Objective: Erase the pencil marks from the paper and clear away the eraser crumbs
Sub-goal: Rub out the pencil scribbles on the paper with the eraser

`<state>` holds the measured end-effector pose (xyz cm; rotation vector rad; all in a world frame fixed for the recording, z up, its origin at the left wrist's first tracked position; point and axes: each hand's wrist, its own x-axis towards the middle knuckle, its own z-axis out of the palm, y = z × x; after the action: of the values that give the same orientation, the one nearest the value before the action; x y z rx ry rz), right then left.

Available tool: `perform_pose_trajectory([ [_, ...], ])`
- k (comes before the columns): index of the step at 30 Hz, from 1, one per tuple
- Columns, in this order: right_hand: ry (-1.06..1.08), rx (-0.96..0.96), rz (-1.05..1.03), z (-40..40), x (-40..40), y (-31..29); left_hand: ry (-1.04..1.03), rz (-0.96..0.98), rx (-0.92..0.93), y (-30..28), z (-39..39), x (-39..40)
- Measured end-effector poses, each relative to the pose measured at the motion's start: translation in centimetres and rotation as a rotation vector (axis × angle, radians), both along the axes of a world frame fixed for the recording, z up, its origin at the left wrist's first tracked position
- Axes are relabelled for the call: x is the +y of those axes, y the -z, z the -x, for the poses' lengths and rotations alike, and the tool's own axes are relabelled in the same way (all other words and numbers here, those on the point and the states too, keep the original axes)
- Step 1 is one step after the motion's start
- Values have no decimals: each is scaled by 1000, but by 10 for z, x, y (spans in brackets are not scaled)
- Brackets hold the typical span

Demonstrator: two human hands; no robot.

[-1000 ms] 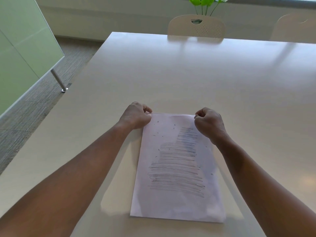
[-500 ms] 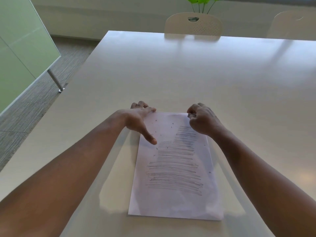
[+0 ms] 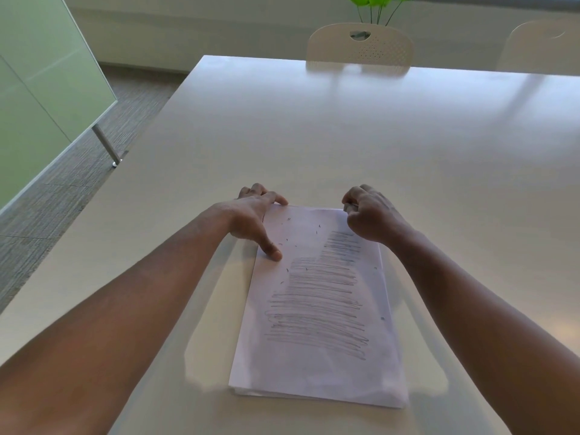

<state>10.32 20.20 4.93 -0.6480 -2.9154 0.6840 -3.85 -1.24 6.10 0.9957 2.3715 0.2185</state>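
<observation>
Pale and wide, the table (image 3: 345,136) runs away toward two chairs and a green plant at the far edge, with a frosted glass panel off to the left. On its near part lies the paper (image 3: 317,368), long axis pointing away from the person, its near short edge closest to the body and the far edge under the hands. Pencil marks (image 3: 317,309) cover the middle and lower sheet in dense sideways strokes; the top strip looks mostly rubbed out and is dotted with eraser crumbs (image 3: 287,241).

The left hand (image 3: 254,218) is spread, fingers on the far left corner and thumb pressed down on the left margin, pinning the sheet. The right hand (image 3: 370,215) is curled into a fist at the far right corner; something small may be pinched in it, but I cannot tell what.

Remaining marks lie nearer the person than both hands, so the rubbing hand likely has to draw back toward the body, the right being nearer the strokes.
</observation>
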Motion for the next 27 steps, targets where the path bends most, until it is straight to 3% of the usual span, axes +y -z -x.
perform_pose_trajectory([
  [16,-14,6,-39,5,-3,6,29,38,35,0,-6,-5],
  [24,0,172,59,-2,-5,1,44,65,64,-1,-10,-7],
  [27,-69,155,69,-6,-8,2,54,-13,97,0,-19,0],
])
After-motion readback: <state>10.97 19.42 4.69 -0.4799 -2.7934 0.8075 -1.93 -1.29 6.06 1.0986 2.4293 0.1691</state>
